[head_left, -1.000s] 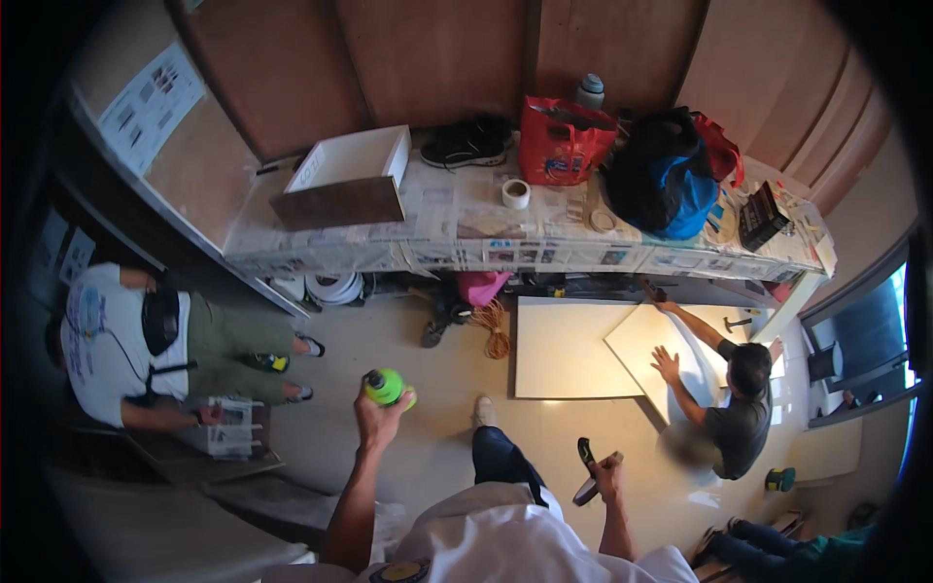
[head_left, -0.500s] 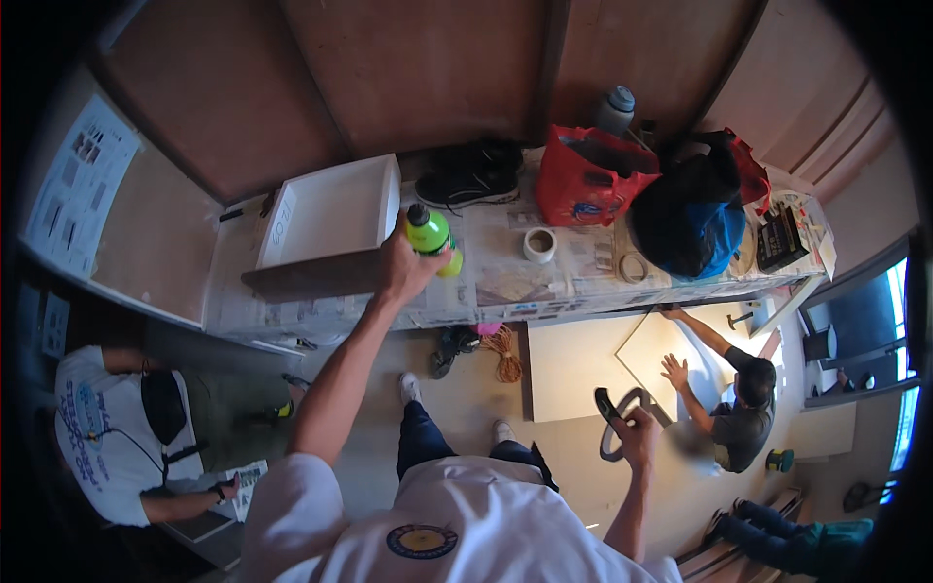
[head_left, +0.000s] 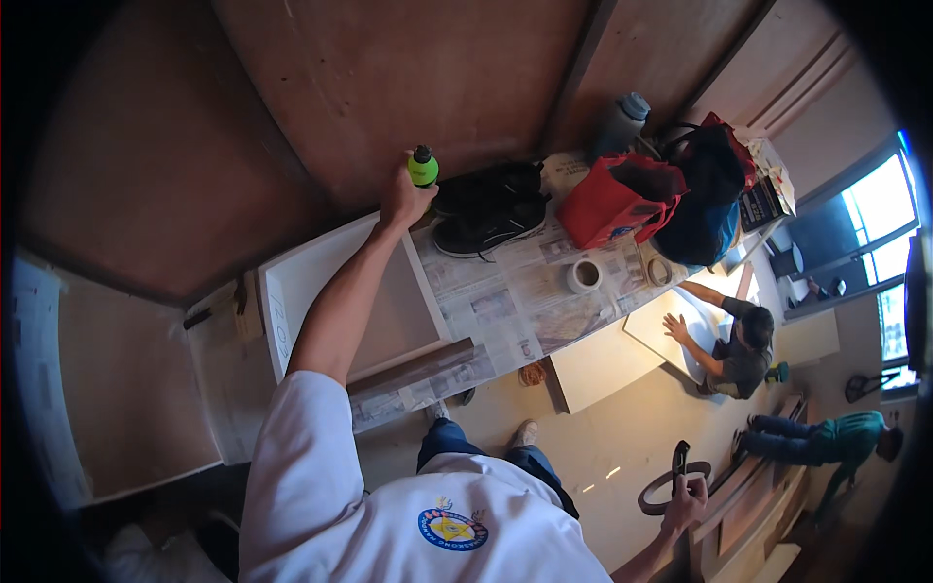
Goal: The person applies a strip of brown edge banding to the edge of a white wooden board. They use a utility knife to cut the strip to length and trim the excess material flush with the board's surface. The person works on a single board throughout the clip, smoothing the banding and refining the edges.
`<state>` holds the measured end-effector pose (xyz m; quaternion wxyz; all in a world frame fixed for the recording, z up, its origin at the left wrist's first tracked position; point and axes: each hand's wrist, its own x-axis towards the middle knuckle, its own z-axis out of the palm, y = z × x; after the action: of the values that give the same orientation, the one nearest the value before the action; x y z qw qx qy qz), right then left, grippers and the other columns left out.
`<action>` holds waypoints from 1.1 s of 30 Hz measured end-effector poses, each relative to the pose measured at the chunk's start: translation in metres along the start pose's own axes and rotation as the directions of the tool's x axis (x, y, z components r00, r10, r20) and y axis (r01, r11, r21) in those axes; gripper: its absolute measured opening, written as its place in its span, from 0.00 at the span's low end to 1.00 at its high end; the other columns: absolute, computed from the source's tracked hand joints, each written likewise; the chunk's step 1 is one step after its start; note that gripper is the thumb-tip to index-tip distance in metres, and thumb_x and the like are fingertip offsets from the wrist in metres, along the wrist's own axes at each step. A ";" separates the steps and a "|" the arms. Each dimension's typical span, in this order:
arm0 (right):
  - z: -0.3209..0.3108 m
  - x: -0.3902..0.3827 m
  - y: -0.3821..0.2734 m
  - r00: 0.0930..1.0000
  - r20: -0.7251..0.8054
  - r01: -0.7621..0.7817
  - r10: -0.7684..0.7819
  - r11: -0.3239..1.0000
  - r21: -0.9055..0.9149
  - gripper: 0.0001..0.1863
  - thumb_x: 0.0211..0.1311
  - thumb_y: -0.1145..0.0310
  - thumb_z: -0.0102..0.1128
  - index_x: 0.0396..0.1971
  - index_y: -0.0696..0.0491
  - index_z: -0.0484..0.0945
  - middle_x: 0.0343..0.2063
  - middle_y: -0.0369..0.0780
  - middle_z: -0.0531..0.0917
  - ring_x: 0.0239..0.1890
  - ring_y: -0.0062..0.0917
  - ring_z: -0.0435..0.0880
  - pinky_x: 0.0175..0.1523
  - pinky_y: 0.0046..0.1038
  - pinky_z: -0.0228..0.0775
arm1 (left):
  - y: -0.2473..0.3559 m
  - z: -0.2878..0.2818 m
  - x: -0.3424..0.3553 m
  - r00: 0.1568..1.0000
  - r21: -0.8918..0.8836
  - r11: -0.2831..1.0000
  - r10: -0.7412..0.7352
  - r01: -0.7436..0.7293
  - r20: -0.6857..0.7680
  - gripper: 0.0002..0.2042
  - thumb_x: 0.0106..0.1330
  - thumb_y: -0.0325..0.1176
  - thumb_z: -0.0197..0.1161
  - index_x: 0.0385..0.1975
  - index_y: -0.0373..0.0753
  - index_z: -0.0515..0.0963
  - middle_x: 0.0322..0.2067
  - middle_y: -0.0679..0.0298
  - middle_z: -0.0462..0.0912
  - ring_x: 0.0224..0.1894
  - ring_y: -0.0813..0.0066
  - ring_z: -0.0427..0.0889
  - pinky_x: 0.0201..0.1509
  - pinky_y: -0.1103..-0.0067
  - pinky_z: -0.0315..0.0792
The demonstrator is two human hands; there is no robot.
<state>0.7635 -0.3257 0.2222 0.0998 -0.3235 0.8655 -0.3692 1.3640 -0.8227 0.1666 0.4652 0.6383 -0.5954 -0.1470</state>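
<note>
Remotely, I see my left hand (head_left: 408,197) clasping a green bottle (head_left: 423,172) cap-up, left of black shoes (head_left: 491,222); right hand (head_left: 688,499) pinches ring (head_left: 649,506) and black tool (head_left: 679,457).

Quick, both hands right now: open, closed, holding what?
Left hand: closed around a green bottle.
Right hand: closed, holding a ring-shaped roll and a slim dark tool.
</note>
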 end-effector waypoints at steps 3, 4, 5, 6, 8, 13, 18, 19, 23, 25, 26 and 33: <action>-0.004 -0.028 -0.020 0.999 -0.044 -0.021 0.023 0.999 0.050 0.17 0.60 0.73 0.68 0.19 0.54 0.68 0.17 0.28 0.65 0.22 0.13 0.62 0.27 0.24 0.52 | -0.037 0.007 0.013 0.998 0.011 0.998 -0.054 0.054 0.012 0.30 0.53 0.29 0.78 0.56 0.38 0.73 0.50 0.49 0.83 0.57 0.47 0.82 0.59 0.60 0.75; -0.004 -0.035 -0.026 0.999 -0.040 -0.014 0.017 0.997 0.070 0.17 0.60 0.73 0.68 0.19 0.54 0.68 0.17 0.28 0.65 0.21 0.13 0.61 0.27 0.24 0.51 | -0.052 0.006 0.017 0.996 0.017 0.996 -0.083 0.083 0.018 0.30 0.53 0.30 0.79 0.57 0.38 0.73 0.50 0.49 0.83 0.57 0.46 0.82 0.59 0.60 0.75; -0.003 -0.043 -0.037 1.000 -0.022 -0.006 0.007 0.999 0.031 0.17 0.61 0.74 0.68 0.19 0.53 0.67 0.17 0.27 0.63 0.21 0.12 0.60 0.27 0.23 0.50 | -0.065 0.007 0.020 0.994 0.022 0.994 -0.109 0.108 0.032 0.31 0.54 0.31 0.79 0.57 0.38 0.73 0.50 0.48 0.83 0.56 0.46 0.82 0.58 0.60 0.76; -0.005 -0.053 -0.041 1.000 -0.025 -0.004 0.004 1.000 -0.011 0.17 0.60 0.74 0.68 0.19 0.53 0.67 0.17 0.27 0.63 0.21 0.12 0.60 0.27 0.23 0.50 | -0.063 0.014 0.020 0.988 0.067 0.990 -0.130 0.125 0.083 0.31 0.54 0.34 0.80 0.58 0.37 0.73 0.49 0.47 0.83 0.56 0.45 0.82 0.58 0.60 0.76; -0.013 -0.068 -0.049 0.999 -0.035 -0.001 -0.002 0.996 -0.086 0.17 0.60 0.74 0.69 0.19 0.52 0.67 0.17 0.27 0.63 0.22 0.12 0.60 0.26 0.23 0.50 | -0.060 0.024 0.017 0.971 0.156 0.978 -0.162 0.135 0.174 0.32 0.55 0.38 0.80 0.58 0.36 0.72 0.49 0.45 0.84 0.56 0.44 0.83 0.57 0.59 0.76; -0.006 -0.067 -0.116 0.987 0.139 -0.098 0.085 0.991 0.091 0.17 0.56 0.70 0.77 0.20 0.53 0.73 0.16 0.26 0.69 0.20 0.12 0.63 0.25 0.24 0.50 | -0.109 0.033 0.023 0.939 0.039 0.979 -0.203 0.200 0.276 0.30 0.55 0.44 0.81 0.50 0.30 0.79 0.46 0.52 0.84 0.48 0.64 0.82 0.55 0.68 0.75; 0.016 -0.038 -0.139 0.904 0.397 0.047 -0.160 0.959 0.278 0.14 0.55 0.66 0.80 0.29 0.56 0.83 0.27 0.37 0.81 0.32 0.21 0.80 0.37 0.26 0.72 | -0.059 -0.022 -0.034 0.960 0.109 0.984 -0.164 0.142 0.227 0.36 0.65 0.40 0.74 0.67 0.29 0.66 0.61 0.47 0.76 0.60 0.56 0.77 0.65 0.65 0.70; 0.021 -0.033 -0.149 0.879 0.446 0.046 -0.169 0.961 0.273 0.13 0.54 0.66 0.81 0.28 0.56 0.83 0.29 0.38 0.81 0.32 0.22 0.80 0.38 0.28 0.72 | -0.012 -0.037 -0.061 0.962 0.108 0.991 0.045 -0.076 0.268 0.33 0.65 0.39 0.73 0.66 0.33 0.68 0.57 0.50 0.78 0.58 0.57 0.77 0.63 0.65 0.69; 0.077 -0.007 -0.175 0.667 0.546 0.261 -0.506 0.846 0.466 0.14 0.48 0.64 0.81 0.25 0.55 0.83 0.29 0.40 0.79 0.35 0.30 0.78 0.41 0.33 0.72 | 0.232 -0.069 -0.178 0.591 -0.250 0.921 0.385 -0.300 0.709 0.26 0.62 0.37 0.74 0.59 0.39 0.75 0.52 0.56 0.79 0.58 0.63 0.77 0.62 0.67 0.69; 0.094 0.003 -0.190 0.513 0.558 0.405 -0.652 0.757 0.513 0.14 0.48 0.63 0.80 0.25 0.54 0.83 0.30 0.41 0.77 0.37 0.34 0.77 0.42 0.35 0.71 | 0.278 -0.049 -0.220 0.469 -0.259 0.860 0.466 -0.440 0.750 0.25 0.62 0.37 0.75 0.57 0.38 0.75 0.44 0.55 0.83 0.48 0.59 0.83 0.55 0.67 0.75; 0.102 0.009 -0.199 0.422 0.555 0.471 -0.717 0.696 0.542 0.14 0.49 0.63 0.80 0.25 0.54 0.82 0.32 0.41 0.74 0.37 0.35 0.77 0.42 0.35 0.71 | 0.286 -0.040 -0.229 0.396 -0.189 0.889 0.366 -0.418 0.842 0.24 0.63 0.37 0.74 0.57 0.37 0.75 0.39 0.57 0.83 0.43 0.61 0.83 0.50 0.68 0.76; 0.165 0.033 -0.227 0.466 0.428 0.084 -0.775 0.520 0.850 0.35 0.63 0.62 0.71 0.68 0.52 0.67 0.36 0.47 0.85 0.50 0.42 0.80 0.53 0.42 0.74 | 0.243 -0.049 -0.292 0.589 0.062 0.897 -0.338 0.438 0.734 0.13 0.73 0.36 0.66 0.49 0.35 0.76 0.19 0.68 0.76 0.19 0.81 0.75 0.22 0.80 0.69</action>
<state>0.9170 -0.5590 0.2676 0.4740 -0.6099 0.3731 -0.5140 1.1764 -0.5063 0.2719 0.1850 0.6098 -0.5657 -0.5233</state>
